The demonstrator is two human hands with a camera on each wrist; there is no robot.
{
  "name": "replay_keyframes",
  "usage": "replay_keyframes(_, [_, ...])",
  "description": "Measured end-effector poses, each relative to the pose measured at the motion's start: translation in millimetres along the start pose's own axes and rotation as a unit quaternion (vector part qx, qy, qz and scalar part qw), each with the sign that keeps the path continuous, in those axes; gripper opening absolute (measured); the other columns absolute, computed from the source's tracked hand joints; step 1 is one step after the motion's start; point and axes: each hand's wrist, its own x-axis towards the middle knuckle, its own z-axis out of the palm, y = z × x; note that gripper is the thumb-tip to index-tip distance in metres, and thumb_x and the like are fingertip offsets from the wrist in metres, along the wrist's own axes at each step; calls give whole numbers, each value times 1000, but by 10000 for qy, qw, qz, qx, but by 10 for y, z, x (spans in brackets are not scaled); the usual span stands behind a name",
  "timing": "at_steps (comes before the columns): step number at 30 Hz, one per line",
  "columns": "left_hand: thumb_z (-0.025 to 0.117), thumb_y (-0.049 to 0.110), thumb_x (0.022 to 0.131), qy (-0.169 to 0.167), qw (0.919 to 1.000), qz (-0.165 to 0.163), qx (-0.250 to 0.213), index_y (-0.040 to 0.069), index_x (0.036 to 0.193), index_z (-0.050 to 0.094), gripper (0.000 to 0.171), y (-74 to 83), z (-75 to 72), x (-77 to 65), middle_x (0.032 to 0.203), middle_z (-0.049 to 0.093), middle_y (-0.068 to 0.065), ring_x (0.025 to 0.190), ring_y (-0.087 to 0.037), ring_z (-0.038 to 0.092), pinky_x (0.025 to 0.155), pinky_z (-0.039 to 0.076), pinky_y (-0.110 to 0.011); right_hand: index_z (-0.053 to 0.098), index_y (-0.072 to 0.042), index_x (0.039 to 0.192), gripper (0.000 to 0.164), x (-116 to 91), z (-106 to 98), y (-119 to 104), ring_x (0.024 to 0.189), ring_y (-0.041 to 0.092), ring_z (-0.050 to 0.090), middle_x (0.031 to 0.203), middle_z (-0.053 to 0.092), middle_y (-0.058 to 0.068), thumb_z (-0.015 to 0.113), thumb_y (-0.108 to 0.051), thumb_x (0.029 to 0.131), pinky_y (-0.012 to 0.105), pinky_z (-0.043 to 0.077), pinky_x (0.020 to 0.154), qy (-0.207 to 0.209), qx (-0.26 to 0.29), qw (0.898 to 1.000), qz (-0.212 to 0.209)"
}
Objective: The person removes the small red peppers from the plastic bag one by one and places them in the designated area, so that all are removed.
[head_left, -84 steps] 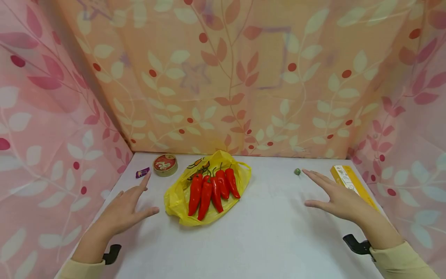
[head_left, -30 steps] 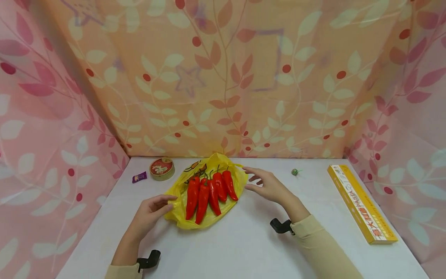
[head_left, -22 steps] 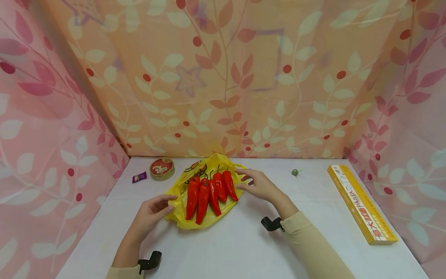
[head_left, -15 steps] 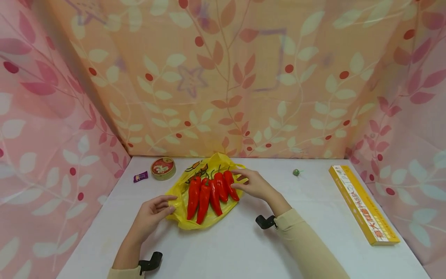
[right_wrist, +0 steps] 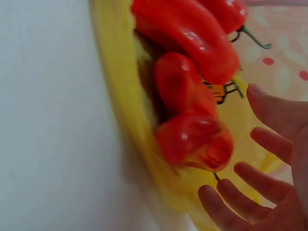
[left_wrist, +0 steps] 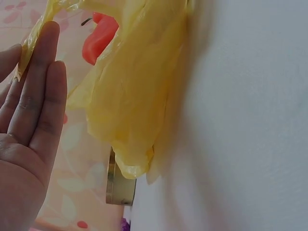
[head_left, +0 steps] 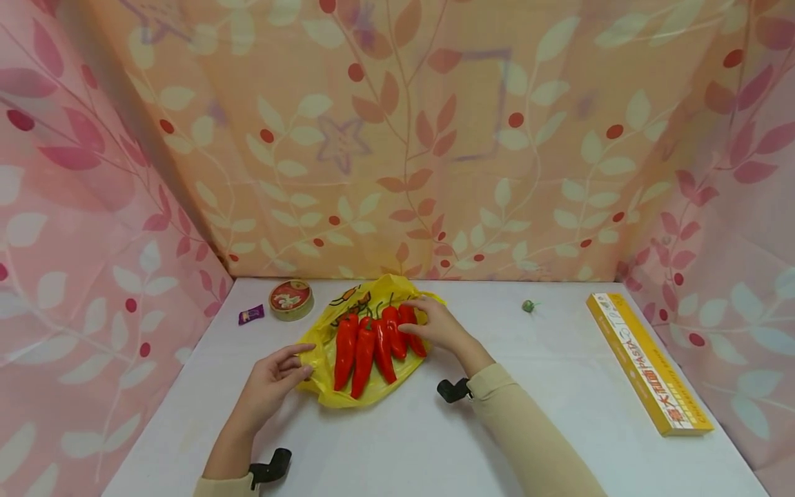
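Note:
Several red chili peppers (head_left: 364,355) with green stems lie side by side in the mouth of a yellow plastic bag (head_left: 397,284). My left hand (head_left: 267,383) is at the bag's left edge; in the left wrist view its thumb and a finger pinch a fold of the yellow plastic (left_wrist: 134,82). Over the rightmost pepper (head_left: 419,346) reaches my right hand (head_left: 441,328), thumb on the near side and fingers beyond it. The right wrist view shows that hand's fingers (right_wrist: 231,197) spread and loosely bent, close beside the nearest pepper (right_wrist: 192,142).
Left of the bag stand a round tin (head_left: 291,300) with a red lid and a small purple-wrapped candy (head_left: 251,315). A small green item (head_left: 528,306) lies at the back right. The long yellow pasta box (head_left: 649,366) lies along the right edge of the white table (head_left: 397,449).
Both hands have come inward from the sides to the bag. The left has taken hold of its edge; over the last second the right has moved left, from the bag's rim onto the rightmost pepper.

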Motion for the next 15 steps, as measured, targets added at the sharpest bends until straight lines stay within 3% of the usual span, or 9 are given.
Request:
replay_keyframes(3, [71,16,95,-3,10000,9,-41,4,134,62,41,2,-1,1,109,71,-21,91,-16,73,85,60,-27,57,-18,144,64,27,56,-1,139,35,44,151,46,14,78,-41,88,59,41,112,-8,-68,9999,140])
replay_keyframes(8, [72,19,95,-15,10000,-29,-28,6,133,62,42,8,4,6,109,71,-21,91,-17,73,86,60,-28,55,-16,145,63,40,111,-4,135,33,49,147,50,12,80,-25,88,53,44,112,-65,-123,9998,155])
replay_keyframes(15, [72,20,95,-26,10000,-20,-62,6,134,62,42,7,-3,-3,109,70,-21,91,-17,72,86,60,-28,52,-16,148,66,-65,58,-97,114,28,60,136,60,9,72,-4,86,43,60,90,-227,58,9996,150])
